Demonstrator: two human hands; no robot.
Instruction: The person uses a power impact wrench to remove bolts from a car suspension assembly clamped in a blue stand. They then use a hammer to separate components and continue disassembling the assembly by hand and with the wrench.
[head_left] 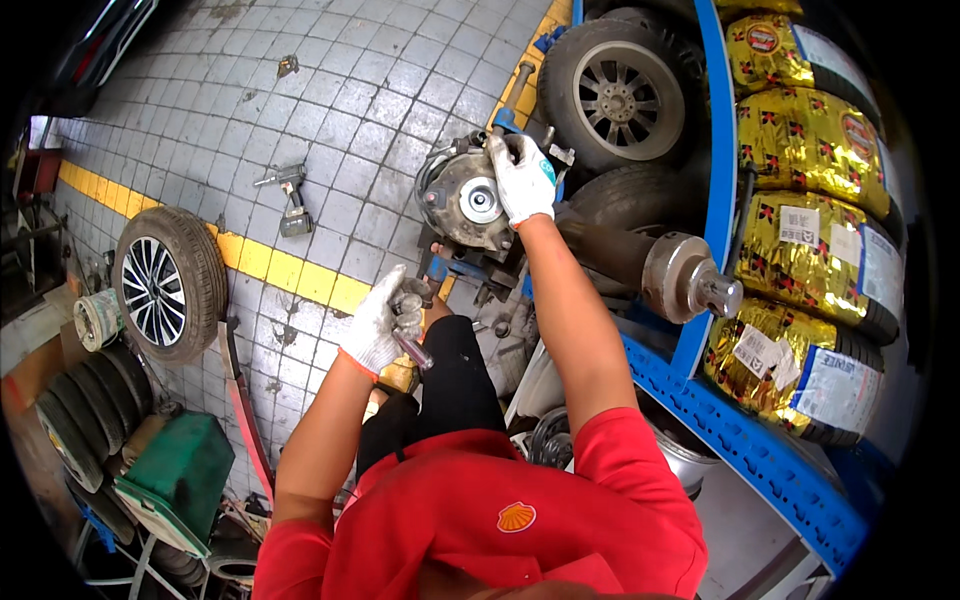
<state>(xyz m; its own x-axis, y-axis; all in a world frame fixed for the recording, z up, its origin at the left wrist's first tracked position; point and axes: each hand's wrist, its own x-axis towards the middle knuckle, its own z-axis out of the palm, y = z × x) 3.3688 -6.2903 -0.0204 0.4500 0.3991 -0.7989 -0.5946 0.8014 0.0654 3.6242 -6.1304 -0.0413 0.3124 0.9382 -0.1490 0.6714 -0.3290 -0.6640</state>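
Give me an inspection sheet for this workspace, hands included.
Surface: grey tiled floor, dark-stained, crossed by a yellow line.
Work items: wheel hub assembly; reddish-handled tool.
Clutter: cordless pistol-grip power tool on the tiles.
Hands: left hand gloved, gripping the reddish-handled tool; right hand gloved, at the hub assembly's upper right edge.
Cables: none clearly distinguishable.
Surroundings: tyred alloy wheel at left; blue rack and gold-wrapped tyres at right.
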